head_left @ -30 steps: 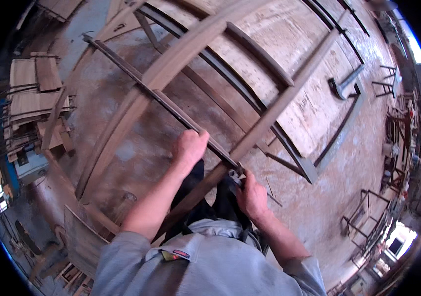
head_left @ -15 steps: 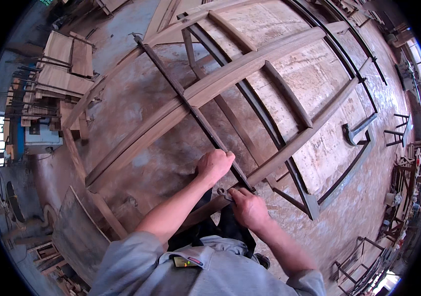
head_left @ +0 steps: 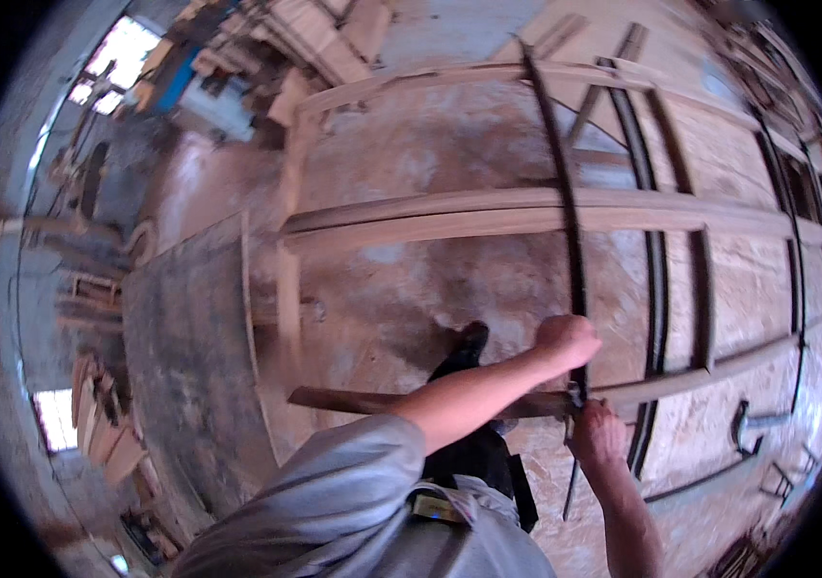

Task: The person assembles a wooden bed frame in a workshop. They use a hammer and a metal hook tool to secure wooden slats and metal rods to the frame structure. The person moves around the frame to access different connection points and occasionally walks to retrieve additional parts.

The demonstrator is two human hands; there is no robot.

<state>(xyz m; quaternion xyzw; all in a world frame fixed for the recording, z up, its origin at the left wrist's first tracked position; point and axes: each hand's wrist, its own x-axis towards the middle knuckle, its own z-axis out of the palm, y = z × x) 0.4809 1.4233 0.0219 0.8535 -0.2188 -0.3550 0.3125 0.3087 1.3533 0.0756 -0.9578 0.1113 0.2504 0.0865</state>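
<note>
A long dark bar clamp (head_left: 565, 164) lies across a wooden frame (head_left: 430, 226), from its far rail to its near rail (head_left: 709, 380). My left hand (head_left: 565, 345) is closed in a fist at the clamp's bar, a little beyond the near rail. At the near end of the clamp, my right hand (head_left: 600, 435) is closed around the end fitting, its fingers partly hidden. The near rail reaches left under my left forearm. A thin dark rod hangs below my right hand.
A hammer (head_left: 760, 424) lies at the right on a pale board. More dark clamp bars (head_left: 656, 289) cross the frame. At the left leans a large dark panel (head_left: 194, 356). Stacked wooden parts (head_left: 310, 39) stand at the back left, and a small frame stands far right.
The view has swung left, so the frame and both hands appear farther right. Both hands remain at the near end of the bar clamp.
</note>
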